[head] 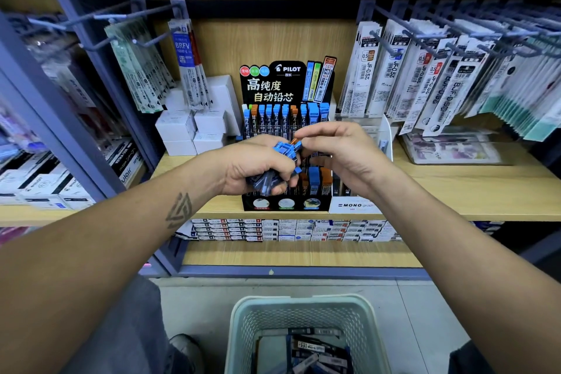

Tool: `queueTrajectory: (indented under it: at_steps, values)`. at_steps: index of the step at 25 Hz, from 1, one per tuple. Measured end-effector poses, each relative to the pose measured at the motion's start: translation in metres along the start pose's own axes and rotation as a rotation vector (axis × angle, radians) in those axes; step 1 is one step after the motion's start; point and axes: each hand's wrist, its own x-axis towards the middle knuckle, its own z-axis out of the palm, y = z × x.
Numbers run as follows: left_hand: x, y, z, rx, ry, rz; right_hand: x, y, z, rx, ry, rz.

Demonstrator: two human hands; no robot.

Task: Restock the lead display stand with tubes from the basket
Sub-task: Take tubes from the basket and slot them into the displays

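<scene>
A black lead display stand (pixel 285 85) stands on the wooden shelf, its rows holding blue-capped and orange-capped lead tubes (pixel 274 118). In front of it my left hand (pixel 252 165) grips a bundle of blue-capped tubes (pixel 283 150). My right hand (pixel 340 155) is just to the right, its thumb and forefinger pinching the orange-capped tip of one tube in that bundle. Both hands cover the stand's middle rows. A pale green perforated basket (pixel 243 322) sits on the floor below, with several loose tubes inside.
White boxes (pixel 194 127) are stacked left of the stand. Hanging refill packs (pixel 425 79) fill the hooks on the right, more refill packs (pixel 185 64) on the left. A white Mono box (pixel 352 205) sits beside the stand's base. Flat boxes line the lower shelf (pixel 288 229).
</scene>
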Motion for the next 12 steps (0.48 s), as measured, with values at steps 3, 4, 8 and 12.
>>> queueTrajectory:
  at_steps: [3, 4, 8, 12]
  values:
    - [-0.0007, -0.0003, 0.0, 0.029, -0.023, 0.0, -0.0003, -0.002, 0.0006, 0.032, -0.059, 0.037]
    - [-0.0013, 0.0, 0.0004, 0.033, -0.032, -0.004, -0.0005, -0.003, 0.0012, 0.045, -0.075, 0.051]
    - [-0.0043, 0.0016, 0.0021, -0.01, -0.088, 0.014, -0.001, -0.0066, 0.0007, 0.128, -0.089, 0.122]
    - [-0.0052, 0.0008, 0.0005, -0.04, -0.102, 0.02, 0.0003, -0.0082, -0.0048, 0.264, -0.04, 0.181]
